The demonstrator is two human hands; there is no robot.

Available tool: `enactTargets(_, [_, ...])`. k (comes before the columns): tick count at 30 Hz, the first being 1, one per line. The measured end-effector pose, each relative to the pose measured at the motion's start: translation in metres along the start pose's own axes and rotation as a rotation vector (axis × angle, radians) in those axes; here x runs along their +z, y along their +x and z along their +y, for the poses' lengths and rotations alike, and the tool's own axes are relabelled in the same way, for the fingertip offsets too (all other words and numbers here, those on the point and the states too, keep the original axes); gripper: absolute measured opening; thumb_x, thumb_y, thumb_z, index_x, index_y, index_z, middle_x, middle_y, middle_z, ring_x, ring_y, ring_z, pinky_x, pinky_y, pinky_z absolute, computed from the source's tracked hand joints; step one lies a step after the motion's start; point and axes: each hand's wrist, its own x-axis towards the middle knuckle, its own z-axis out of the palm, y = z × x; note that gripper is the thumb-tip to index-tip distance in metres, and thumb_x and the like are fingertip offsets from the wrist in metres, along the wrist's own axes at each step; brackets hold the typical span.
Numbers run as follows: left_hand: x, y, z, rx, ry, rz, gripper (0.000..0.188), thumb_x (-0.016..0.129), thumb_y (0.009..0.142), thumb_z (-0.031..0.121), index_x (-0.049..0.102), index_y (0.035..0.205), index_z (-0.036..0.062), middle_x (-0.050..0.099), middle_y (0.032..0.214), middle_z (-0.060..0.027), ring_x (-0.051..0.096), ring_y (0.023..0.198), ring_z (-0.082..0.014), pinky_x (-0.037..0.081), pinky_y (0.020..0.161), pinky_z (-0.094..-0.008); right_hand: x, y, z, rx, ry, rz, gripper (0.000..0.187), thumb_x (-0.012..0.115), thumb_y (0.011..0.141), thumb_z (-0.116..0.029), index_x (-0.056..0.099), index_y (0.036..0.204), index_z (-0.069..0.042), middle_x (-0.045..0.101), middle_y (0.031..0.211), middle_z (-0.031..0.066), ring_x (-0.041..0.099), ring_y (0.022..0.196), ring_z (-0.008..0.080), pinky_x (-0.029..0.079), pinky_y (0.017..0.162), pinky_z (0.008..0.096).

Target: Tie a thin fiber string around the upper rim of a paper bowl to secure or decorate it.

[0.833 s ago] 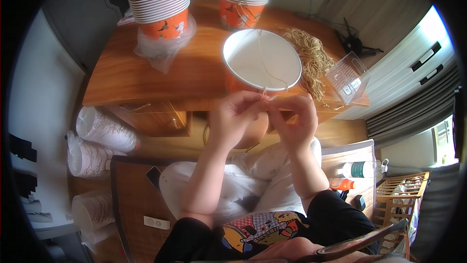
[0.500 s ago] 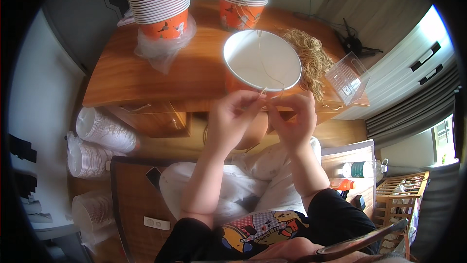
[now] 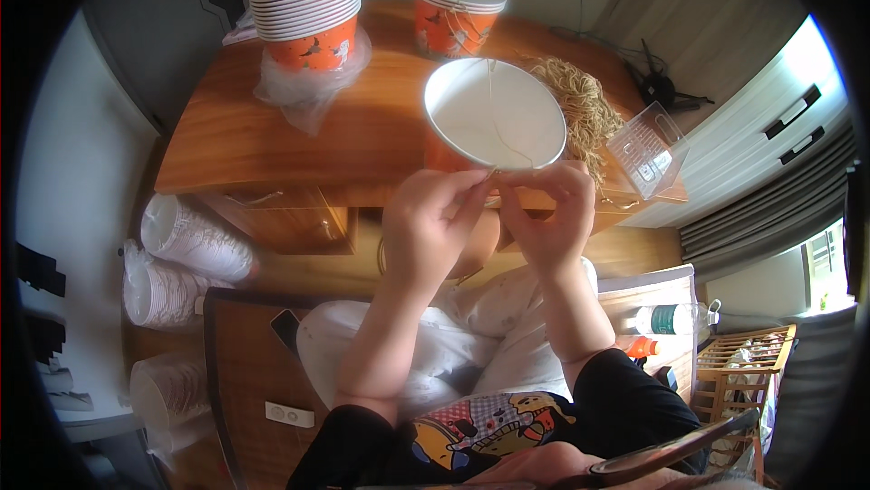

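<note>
An orange paper bucket [image 3: 446, 157] with a white inside tilts toward me at the table's front edge. A thin tan cord [image 3: 495, 109] hangs across its mouth from the far rim down to the near rim. There my left hand [image 3: 433, 209] and my right hand [image 3: 555, 209] meet, thumbs and fingertips pinched on the cord just outside the rim. The fingers hide most of the cord's end and the near wall. To the right of the bucket lies a heap of loose tan cords [image 3: 589, 114].
A tall stack of orange buckets [image 3: 313, 46] stands in crumpled plastic at the table's left; nested buckets [image 3: 453, 23] with cords sit behind. A clear plastic box [image 3: 648, 150] leans at the right edge. Wrapped white stacks [image 3: 195, 241] are on the floor, and a phone [image 3: 285, 331] lies beside my leg.
My pinched fingertips have drawn closer together at the rim, and the cord end that stuck up between them is now mostly hidden. The bucket appears slightly further right and tilted a bit more.
</note>
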Motion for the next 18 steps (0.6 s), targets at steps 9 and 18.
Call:
enactTargets(9, [0.001, 0.002, 0.000, 0.181, 0.127, 0.106, 0.017, 0.074, 0.073, -0.002, 0.070, 0.088, 0.0047, 0.069, 0.079, -0.0064, 0.065, 0.074, -0.0230, 0.051, 0.066, -0.0323, -0.001, 0.009, -0.001, -0.055, -0.018, -0.004, 0.046, 0.077, 0.067, 0.004, 0.052, 0.103, -0.008, 0.071, 0.089, -0.0001, 0.057, 0.079, 0.0173, 0.040, 0.075, 0.0315])
enactTargets(18, [0.004, 0.002, -0.001, 0.176, 0.092, 0.110, 0.012, 0.074, 0.073, 0.005, 0.068, 0.083, 0.0068, 0.065, 0.073, -0.0064, 0.062, 0.069, -0.0267, 0.049, 0.063, -0.0358, -0.006, 0.016, -0.008, -0.182, -0.133, -0.050, 0.040, 0.080, 0.066, 0.001, 0.062, 0.100, -0.011, 0.068, 0.088, -0.0039, 0.055, 0.076, 0.0161, 0.040, 0.071, 0.0315])
